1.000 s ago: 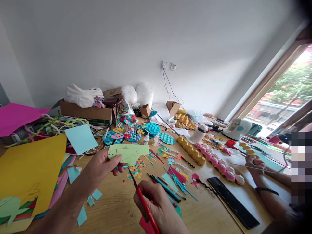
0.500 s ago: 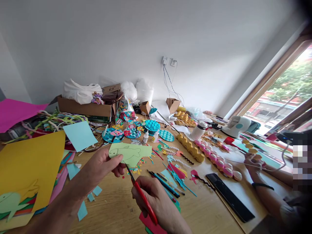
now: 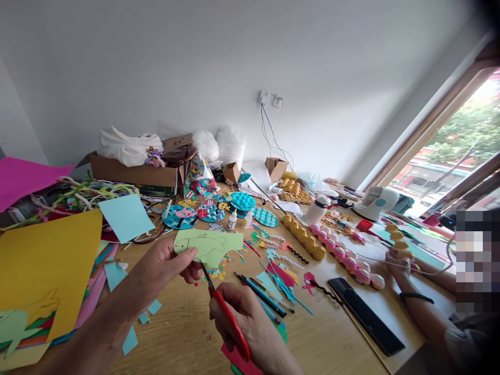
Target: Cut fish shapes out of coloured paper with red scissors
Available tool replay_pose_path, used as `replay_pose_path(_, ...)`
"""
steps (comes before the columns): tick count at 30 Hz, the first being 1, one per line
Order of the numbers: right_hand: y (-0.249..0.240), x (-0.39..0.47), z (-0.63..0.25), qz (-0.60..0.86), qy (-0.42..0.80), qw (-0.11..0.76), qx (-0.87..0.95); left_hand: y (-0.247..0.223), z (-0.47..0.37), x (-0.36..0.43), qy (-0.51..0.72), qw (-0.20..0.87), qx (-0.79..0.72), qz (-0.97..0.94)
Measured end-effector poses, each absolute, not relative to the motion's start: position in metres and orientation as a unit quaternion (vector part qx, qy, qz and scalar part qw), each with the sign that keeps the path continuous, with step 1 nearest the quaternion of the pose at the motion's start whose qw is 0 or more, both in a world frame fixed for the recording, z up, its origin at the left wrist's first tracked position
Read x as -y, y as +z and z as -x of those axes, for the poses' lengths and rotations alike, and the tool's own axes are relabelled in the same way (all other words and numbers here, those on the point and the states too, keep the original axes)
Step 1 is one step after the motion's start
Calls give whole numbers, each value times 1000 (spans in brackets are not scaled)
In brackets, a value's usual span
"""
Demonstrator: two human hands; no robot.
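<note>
Head-worn view, forward and down over hands (image 3: 174, 260)

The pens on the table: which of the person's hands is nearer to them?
Right. The right hand, holding red-handled scissors, is just left of the pens; the left hand, holding green paper, is farther to their left.

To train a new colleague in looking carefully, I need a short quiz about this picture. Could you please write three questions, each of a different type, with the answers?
1. Choose one: the red-handled scissors are held by A) the left, B) the right, C) neither.
2. True or false: the left hand holds the pale green paper.
3. Fill in: on that paper, the outline of a ____ is drawn.

Key:
1. B, the right hand.
2. True.
3. fish.
</note>
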State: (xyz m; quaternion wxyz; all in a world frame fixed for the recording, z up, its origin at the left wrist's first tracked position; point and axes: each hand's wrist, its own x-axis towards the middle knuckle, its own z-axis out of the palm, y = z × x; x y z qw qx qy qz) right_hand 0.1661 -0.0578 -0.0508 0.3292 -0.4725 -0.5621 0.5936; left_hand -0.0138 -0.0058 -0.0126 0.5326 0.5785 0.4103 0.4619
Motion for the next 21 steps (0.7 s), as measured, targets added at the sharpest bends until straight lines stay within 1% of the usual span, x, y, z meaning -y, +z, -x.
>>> replay_pose_path(21, -55, 59, -168, 458, 612, 332, 552, -19, 15, 5, 457, 554, -394, -573)
